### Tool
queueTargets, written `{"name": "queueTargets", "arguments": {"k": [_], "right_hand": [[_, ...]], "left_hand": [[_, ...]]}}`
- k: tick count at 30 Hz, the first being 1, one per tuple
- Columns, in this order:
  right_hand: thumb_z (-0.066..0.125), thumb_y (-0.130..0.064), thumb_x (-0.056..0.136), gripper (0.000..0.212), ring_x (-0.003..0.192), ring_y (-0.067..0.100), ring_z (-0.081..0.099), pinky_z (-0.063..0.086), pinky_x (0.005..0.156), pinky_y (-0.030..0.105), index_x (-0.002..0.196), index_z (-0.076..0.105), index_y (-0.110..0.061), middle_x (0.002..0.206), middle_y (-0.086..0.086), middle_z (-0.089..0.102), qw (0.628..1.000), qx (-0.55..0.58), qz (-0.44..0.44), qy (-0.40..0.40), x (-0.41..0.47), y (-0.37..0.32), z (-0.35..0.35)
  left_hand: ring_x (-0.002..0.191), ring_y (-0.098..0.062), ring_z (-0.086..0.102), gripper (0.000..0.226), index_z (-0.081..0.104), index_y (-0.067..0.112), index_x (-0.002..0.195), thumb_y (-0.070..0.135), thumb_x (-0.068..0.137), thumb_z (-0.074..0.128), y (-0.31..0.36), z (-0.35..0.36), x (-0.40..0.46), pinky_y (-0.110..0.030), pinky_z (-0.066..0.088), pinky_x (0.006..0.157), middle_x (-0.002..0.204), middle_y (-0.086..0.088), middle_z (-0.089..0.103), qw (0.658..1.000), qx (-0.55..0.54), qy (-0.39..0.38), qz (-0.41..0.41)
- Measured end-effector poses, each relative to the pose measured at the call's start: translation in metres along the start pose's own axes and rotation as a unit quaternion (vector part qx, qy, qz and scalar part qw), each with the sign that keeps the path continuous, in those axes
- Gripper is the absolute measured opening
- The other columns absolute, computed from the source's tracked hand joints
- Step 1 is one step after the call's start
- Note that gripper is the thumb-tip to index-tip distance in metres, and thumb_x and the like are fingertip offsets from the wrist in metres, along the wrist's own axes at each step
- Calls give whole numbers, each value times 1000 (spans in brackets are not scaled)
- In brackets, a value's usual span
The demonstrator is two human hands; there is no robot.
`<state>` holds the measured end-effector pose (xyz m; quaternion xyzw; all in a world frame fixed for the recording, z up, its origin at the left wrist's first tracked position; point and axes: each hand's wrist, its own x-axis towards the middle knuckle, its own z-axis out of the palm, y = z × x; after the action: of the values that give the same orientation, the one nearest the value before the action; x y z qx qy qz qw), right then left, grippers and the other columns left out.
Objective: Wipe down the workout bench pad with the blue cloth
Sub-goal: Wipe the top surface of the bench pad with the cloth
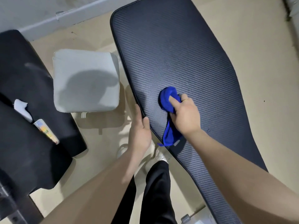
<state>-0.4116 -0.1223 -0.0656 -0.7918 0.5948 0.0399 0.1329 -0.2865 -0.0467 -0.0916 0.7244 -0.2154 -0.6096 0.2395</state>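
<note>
A long dark bench pad point(178, 54) with a ribbed weave surface runs from the top centre down to the lower right. My right hand point(186, 113) presses a bunched blue cloth point(167, 97) onto the pad near its left edge, fingers wrapped around the cloth. A tail of the cloth hangs out below my wrist toward the pad's edge. My left hand point(140, 131) grips the pad's left edge, thumb on top and fingers under the rim.
A pale grey square cushion point(85, 80) on a white stool stands left of the pad. Further left lie black padded pieces point(29, 88) with a white scrap and a colourful tube on them. My legs and white shoes are below, on beige floor.
</note>
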Motion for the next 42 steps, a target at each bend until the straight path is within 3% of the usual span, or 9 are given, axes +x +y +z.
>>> {"name": "queueTargets", "arguments": {"k": [3,10,15,20,25,30,36,39,42], "right_hand": [[73,-4,57,47,63,33,53,40,50,31,102,64,-16,81,17,57,999,-31,-3,19,-18,-7,9],[83,-25,41,62,65,29,59,48,52,30,101,64,-26,84,8,62,987,-35,-136,-84,-90,-1,12],[61,-8,74,40,84,37,50,46,68,41,114,60,-17,96,18,52,986,44,159,2,-29,17,7],[57,-16,54,45,67,33,54,43,55,33,98,65,-19,82,14,57,1000,-2,-8,0,-92,7,19],[57,-20,59,44,74,29,47,44,55,34,101,63,-29,87,9,60,983,-70,-167,-40,-114,39,15],[60,0,63,46,77,38,51,45,61,42,106,63,-17,93,19,56,999,8,51,-7,-59,56,10],[54,-37,65,47,79,31,55,49,61,37,109,59,-23,96,12,58,993,-35,-82,-72,-136,47,8],[75,-28,57,57,80,31,58,52,59,40,111,59,-24,99,11,59,983,-60,-141,-100,-135,67,7],[58,-15,77,51,97,35,47,46,66,41,126,48,-26,113,14,47,993,-71,-36,-90,-95,95,0]], "left_hand": [[92,-40,61,62,1,57,139,42,88,33,18,5,-14,-54,50,90,118,-11,61,997,-38,26,-55],[120,-31,55,63,7,57,140,45,86,39,20,3,-18,-50,43,103,139,13,46,992,-95,-3,-81],[106,-25,63,61,6,54,141,44,89,36,4,11,-13,-36,45,97,123,18,58,997,-58,26,-54],[120,-34,51,44,45,9,128,35,96,31,-1,26,-24,-42,37,105,132,-17,55,990,-21,34,-139],[109,-34,60,36,45,15,127,27,95,35,-14,52,-42,-46,45,99,121,-13,62,991,-46,31,-122],[75,-17,57,53,40,28,136,3,89,45,-31,68,-46,-31,49,81,99,1,64,991,-104,49,-75],[86,-13,60,54,52,37,125,-3,89,46,-33,79,-59,-34,48,92,105,6,68,969,-227,65,-74],[70,-9,54,45,53,27,124,-3,92,45,-28,84,-63,-29,47,82,91,2,62,958,-258,93,-78],[79,-4,57,42,45,18,132,3,93,48,-32,85,-65,-31,45,88,103,-1,62,956,-261,105,-81]]}}
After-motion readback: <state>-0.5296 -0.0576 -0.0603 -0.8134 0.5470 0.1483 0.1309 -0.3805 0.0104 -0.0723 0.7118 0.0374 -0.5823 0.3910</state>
